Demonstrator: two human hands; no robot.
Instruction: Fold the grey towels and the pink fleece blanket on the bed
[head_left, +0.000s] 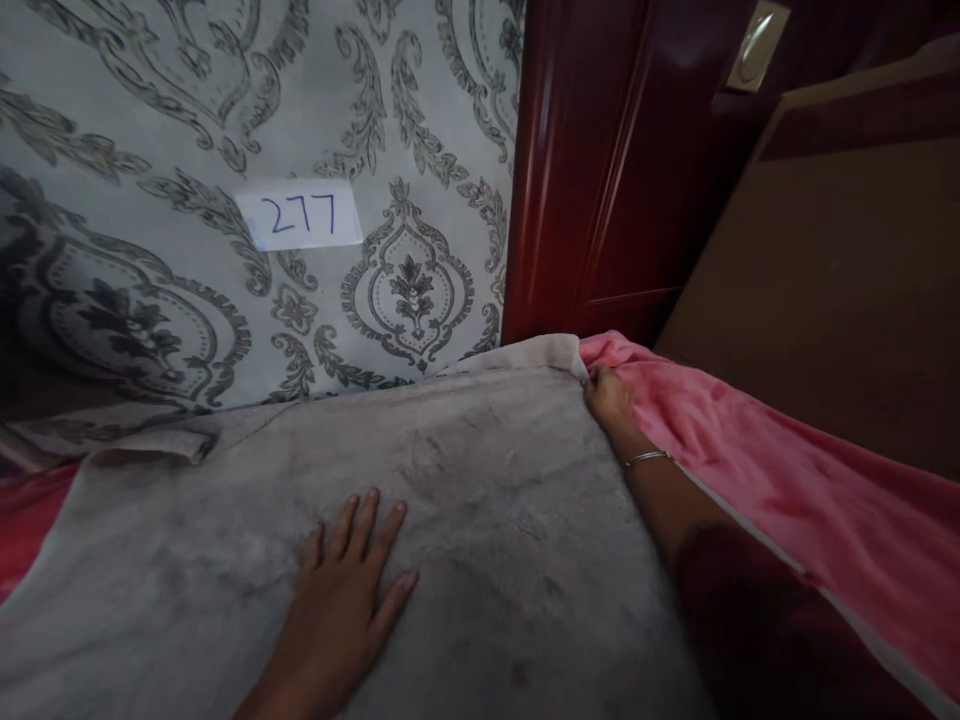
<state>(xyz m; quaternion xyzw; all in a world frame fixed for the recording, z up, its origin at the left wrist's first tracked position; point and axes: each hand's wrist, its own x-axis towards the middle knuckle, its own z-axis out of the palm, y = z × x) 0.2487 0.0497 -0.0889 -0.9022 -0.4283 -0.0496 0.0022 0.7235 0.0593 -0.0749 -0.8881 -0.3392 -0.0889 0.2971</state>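
Note:
A grey plush blanket (480, 520) is spread out before me, its far edge against the wall. My left hand (345, 590) lies flat on it with the fingers spread. At the blanket's far right corner, my right hand (611, 398) has its fingers closed on the edge, where a paler strip is folded up. A thin bracelet circles my right wrist. Pink cloth (735, 430) shows under and beside the blanket on the right. The far left corner of the blanket is curled over.
Behind the blanket stands a wall with patterned wallpaper (420, 130), bearing a paper label (300, 215) that reads 277. A dark red door (585, 150) with a metal fitting (757, 45) adjoins it. A large brown panel (840, 270) leans at the right. Red cloth (30, 520) shows at the left.

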